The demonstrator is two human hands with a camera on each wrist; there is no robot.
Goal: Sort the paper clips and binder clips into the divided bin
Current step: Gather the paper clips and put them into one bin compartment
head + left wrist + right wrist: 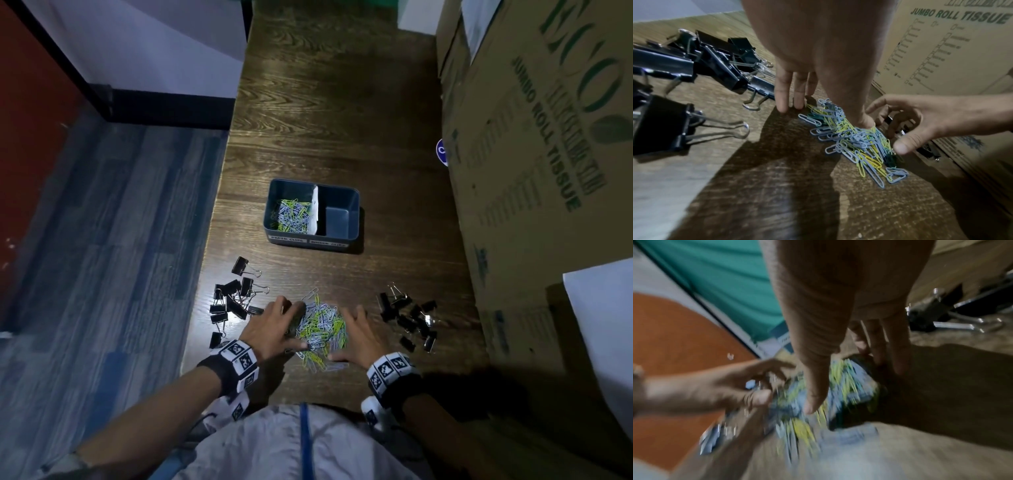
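Observation:
A loose pile of blue, yellow and green paper clips [322, 327] lies near the table's front edge. My left hand [272, 323] presses against its left side, fingers straight down on the wood and thumb on the clips [855, 146]. My right hand [356, 334] cups the right side with its fingers extended; its wrist view is blurred. Black binder clips lie in two groups, one left [233, 303] and one right [411, 320]. Farther back stands the dark divided bin [313, 238]. Paper clips [293, 214] fill its left compartment, while the right one is bare.
Tall cardboard boxes [534, 171] wall off the right side of the wooden table [325, 102]. The table's left edge drops to a blue floor [102, 240] just beside the left binder clips. White paper [606, 308] lies at the far right.

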